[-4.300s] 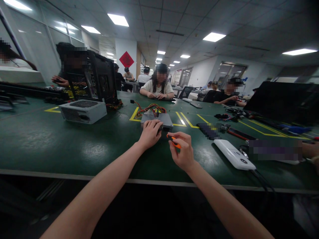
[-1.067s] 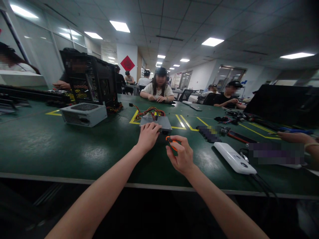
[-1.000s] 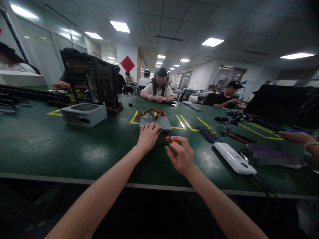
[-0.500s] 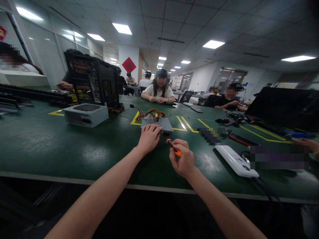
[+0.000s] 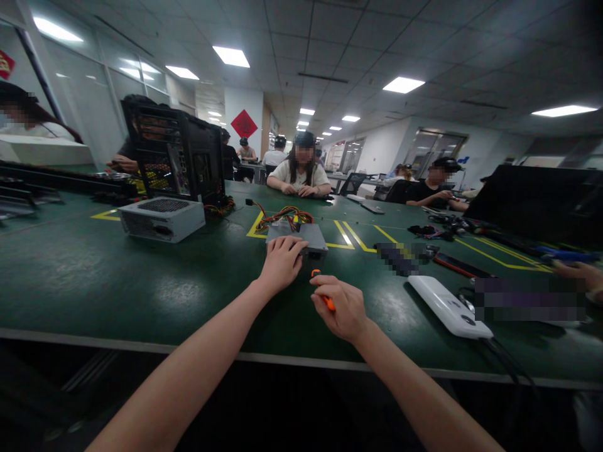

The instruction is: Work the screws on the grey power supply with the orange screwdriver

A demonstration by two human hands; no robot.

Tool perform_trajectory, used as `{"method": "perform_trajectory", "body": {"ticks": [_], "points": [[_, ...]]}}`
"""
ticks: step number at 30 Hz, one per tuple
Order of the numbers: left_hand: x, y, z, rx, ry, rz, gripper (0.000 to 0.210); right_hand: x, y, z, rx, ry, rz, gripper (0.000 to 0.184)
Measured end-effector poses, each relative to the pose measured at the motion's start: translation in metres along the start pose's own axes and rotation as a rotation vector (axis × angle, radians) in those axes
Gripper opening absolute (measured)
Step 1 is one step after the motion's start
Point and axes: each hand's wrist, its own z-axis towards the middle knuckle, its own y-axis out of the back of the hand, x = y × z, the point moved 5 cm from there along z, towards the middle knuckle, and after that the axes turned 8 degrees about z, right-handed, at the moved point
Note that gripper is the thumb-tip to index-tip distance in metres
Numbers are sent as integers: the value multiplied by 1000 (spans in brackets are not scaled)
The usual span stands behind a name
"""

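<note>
My left hand (image 5: pixel 281 260) lies on the top and near edge of a small grey metal computer power supply (image 5: pixel 316 236). Its fingers are stretched out over the casing and cover part of it. A bundle of coloured cables (image 5: pixel 292 212) spreads behind the unit. My right hand (image 5: pixel 342 307) is closed around a screwdriver with an orange and black handle (image 5: pixel 328 303). The tool points toward the socket side of the power supply; its thin tip is too dark to make out, so contact cannot be judged.
A second, larger power supply (image 5: pixel 162 220) stands left, before an open black computer case (image 5: pixel 174 150). To the right lie a white power bank (image 5: pixel 447 306) with cables and a dark monitor (image 5: pixel 537 204). A co-worker (image 5: pixel 301 172) sits opposite; another person's hand (image 5: pixel 579 274) shows far right.
My right hand has shifted slightly down and left, and the screwdriver now points more straight ahead at the power supply. My left hand stays in place.
</note>
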Motion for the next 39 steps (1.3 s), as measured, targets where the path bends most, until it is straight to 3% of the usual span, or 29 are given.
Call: {"method": "perform_trajectory", "body": {"ticks": [4, 10, 16, 22, 25, 28, 36, 39], "points": [[0, 0, 0, 1, -2, -6, 38, -2, 5, -2, -117, -58, -28, 21], [0, 1, 0, -12, 1, -9, 38, 5, -2, 1, 57, 62, -100, 9], [0, 0, 0, 0, 10, -7, 38, 0, -2, 0, 47, -35, -8, 12], [0, 1, 0, -11, 10, -3, 37, 9, -4, 3, 139, 114, -81, 16], [0, 0, 0, -5, 11, 1, 37, 8, -4, 3, 146, 70, -64, 13], [0, 0, 0, -5, 8, 4, 37, 5, -2, 2, 113, 9, -22, 14], [0, 1, 0, -12, 1, 5, 38, 7, 0, 1, 46, 73, -160, 14], [0, 0, 0, -17, -3, 6, 38, 3, 4, 0, -54, 18, -129, 22]]}}
